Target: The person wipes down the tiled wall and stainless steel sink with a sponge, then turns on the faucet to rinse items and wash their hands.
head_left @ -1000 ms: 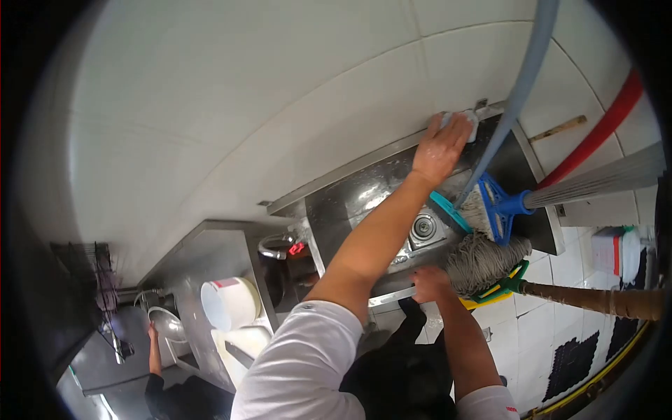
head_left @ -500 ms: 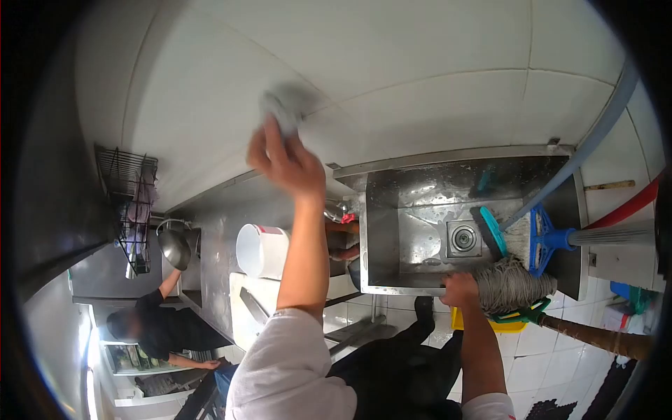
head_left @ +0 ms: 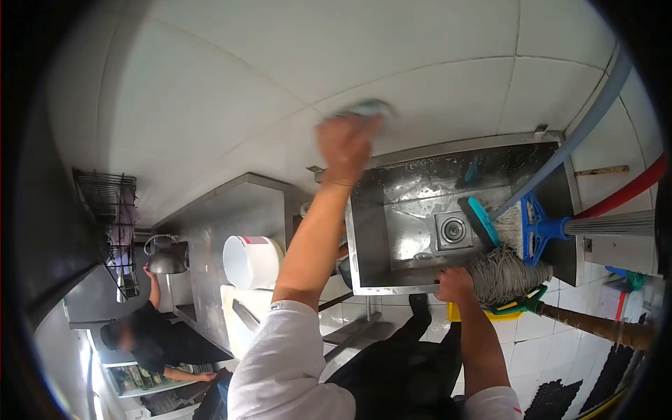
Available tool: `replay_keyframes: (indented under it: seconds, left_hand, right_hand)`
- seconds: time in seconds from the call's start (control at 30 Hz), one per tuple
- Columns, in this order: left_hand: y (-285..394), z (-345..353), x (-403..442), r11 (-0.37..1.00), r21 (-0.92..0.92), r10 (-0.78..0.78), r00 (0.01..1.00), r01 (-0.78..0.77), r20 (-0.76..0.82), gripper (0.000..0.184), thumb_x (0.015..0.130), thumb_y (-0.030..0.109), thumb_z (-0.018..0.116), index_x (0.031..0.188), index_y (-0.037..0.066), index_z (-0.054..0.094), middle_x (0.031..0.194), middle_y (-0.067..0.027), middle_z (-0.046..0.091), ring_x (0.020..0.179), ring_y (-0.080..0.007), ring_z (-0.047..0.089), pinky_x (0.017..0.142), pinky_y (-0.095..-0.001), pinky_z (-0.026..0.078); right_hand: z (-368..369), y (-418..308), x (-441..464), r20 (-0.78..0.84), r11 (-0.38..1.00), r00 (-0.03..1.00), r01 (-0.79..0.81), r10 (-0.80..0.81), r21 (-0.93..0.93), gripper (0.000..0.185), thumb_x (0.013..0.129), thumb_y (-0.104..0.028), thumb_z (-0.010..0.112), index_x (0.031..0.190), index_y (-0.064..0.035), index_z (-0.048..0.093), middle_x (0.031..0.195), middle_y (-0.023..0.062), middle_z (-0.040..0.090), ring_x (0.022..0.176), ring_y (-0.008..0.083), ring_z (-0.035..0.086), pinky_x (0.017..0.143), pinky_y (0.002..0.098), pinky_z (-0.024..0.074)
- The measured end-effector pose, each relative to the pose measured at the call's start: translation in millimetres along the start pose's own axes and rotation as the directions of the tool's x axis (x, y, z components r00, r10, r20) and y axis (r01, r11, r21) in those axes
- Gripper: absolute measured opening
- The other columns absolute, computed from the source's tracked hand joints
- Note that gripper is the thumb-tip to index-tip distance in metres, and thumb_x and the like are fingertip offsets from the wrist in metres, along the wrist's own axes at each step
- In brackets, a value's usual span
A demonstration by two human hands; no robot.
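Containing a blue mop (head_left: 539,229), the sink (head_left: 369,231) is gripped by right hand (head_left: 455,285), left hand (head_left: 346,148) clutching cloth (head_left: 369,108).

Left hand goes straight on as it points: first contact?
Likely the white tiled wall, met through the blurred cloth in the left hand; any gap is unclear from this view.

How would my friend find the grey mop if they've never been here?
Find the metal sink below the white wall. Follow its near rim to the right hand, and the grey mop is right beside it. Its thick bundle of grey strings sets it apart from the paler mop in the blue frame.
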State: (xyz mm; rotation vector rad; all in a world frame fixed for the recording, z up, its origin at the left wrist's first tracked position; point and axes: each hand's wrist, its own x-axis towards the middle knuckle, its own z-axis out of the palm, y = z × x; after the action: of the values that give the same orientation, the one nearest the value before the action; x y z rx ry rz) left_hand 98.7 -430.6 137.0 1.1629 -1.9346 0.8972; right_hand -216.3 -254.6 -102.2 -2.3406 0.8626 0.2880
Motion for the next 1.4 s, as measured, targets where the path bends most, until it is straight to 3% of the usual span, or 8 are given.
replay_keyframes:
  seconds: [0.47,0.53,0.83,0.97,1.13,1.23,1.3,1.4]
  left_hand:
    - [40.3,15.8,-48.3,0.999,0.005,0.046,0.936,-0.051,0.349,0.035,0.063,0.008,0.064,0.094,0.024,0.071,0.078,-0.0025,0.054,0.077,-0.0229,0.053,0.068,-0.0401,0.038]
    - [16.2,-11.9,-83.1,0.955,0.054,-0.297,0.929,0.293,0.219,0.036,0.060,-0.002,0.060,0.091,0.014,0.070,0.080,-0.0045,0.055,0.074,-0.0259,0.053,0.062,-0.0394,0.041]
    - [2.6,-31.4,32.4,0.636,0.142,-0.615,0.610,0.758,-0.500,0.050,0.100,0.018,0.046,0.142,-0.006,0.034,0.145,-0.0285,0.031,0.132,-0.0381,0.037,0.108,-0.0461,0.031]
    - [61.5,12.0,-24.3,0.232,-0.068,-0.965,0.221,0.970,-0.139,0.067,0.103,0.030,0.029,0.146,-0.014,0.002,0.155,-0.0317,-0.003,0.146,-0.0432,-0.001,0.117,-0.0523,0.010]
    - [-15.4,-29.3,-8.0,0.376,0.134,-0.897,0.396,0.917,-0.197,0.076,0.102,0.041,0.027,0.147,-0.010,-0.005,0.157,-0.0261,-0.008,0.147,-0.0374,-0.004,0.119,-0.0442,0.002]
    - [-36.2,-36.0,-4.9,0.383,-0.332,-0.881,0.233,0.862,-0.412,0.078,0.101,0.044,0.028,0.148,-0.008,-0.007,0.158,-0.0230,-0.005,0.148,-0.0338,-0.003,0.119,-0.0438,0.002]
    - [-16.1,-4.2,-43.3,-0.091,-0.458,-0.966,-0.191,0.884,-0.176,0.080,0.101,0.049,0.028,0.149,-0.004,-0.009,0.159,-0.0205,-0.002,0.148,-0.0306,0.003,0.119,-0.0417,0.004]
    - [-25.5,-3.8,-81.2,-0.077,-0.597,-0.992,-0.121,0.798,-0.033,0.080,0.102,0.049,0.027,0.149,-0.003,-0.012,0.159,-0.0199,-0.006,0.148,-0.0301,0.001,0.119,-0.0389,0.005]
  right_hand:
    - [-9.0,-5.3,-5.5,-0.006,1.000,1.000,-0.022,0.022,0.020,0.043,0.064,-0.036,0.074,0.099,-0.0122,0.069,0.100,0.0136,0.067,0.100,0.0320,0.063,0.089,0.0449,0.0476]
    - [-7.4,-3.9,-0.3,-0.024,0.999,0.999,-0.046,0.046,0.006,0.043,0.064,-0.036,0.075,0.100,-0.0133,0.069,0.101,0.0141,0.067,0.101,0.0310,0.063,0.088,0.0442,0.0478]
    - [-20.4,-10.2,4.2,0.121,0.999,0.992,-0.028,0.030,-0.018,0.052,0.064,-0.037,0.076,0.109,-0.0126,0.067,0.111,0.0121,0.065,0.107,0.0313,0.061,0.094,0.0440,0.0469]
    - [-26.4,-14.4,-0.2,0.114,0.999,0.993,-0.002,0.007,-0.048,0.052,0.065,-0.036,0.076,0.110,-0.0129,0.067,0.113,0.0125,0.064,0.108,0.0317,0.061,0.094,0.0441,0.0467]
    - [-30.6,-16.3,1.8,0.131,0.998,0.990,-0.050,0.053,-0.026,0.049,0.069,-0.037,0.073,0.112,-0.0129,0.066,0.113,0.0127,0.065,0.107,0.0318,0.061,0.093,0.0442,0.0470]
    - [-26.5,-16.1,2.1,0.099,0.998,0.994,-0.034,0.039,-0.053,0.047,0.073,-0.038,0.069,0.113,-0.0128,0.066,0.121,0.0138,0.062,0.108,0.0326,0.061,0.096,0.0427,0.0462]
    - [-31.3,-20.6,3.5,0.133,0.998,0.990,-0.032,0.039,-0.052,0.048,0.073,-0.037,0.069,0.114,-0.0124,0.066,0.121,0.0137,0.062,0.109,0.0323,0.061,0.096,0.0425,0.0460]
    - [-41.0,-17.7,5.2,0.161,0.998,0.986,-0.037,0.046,-0.060,0.048,0.074,-0.037,0.069,0.114,-0.0116,0.065,0.120,0.0138,0.062,0.109,0.0319,0.061,0.096,0.0423,0.0460]
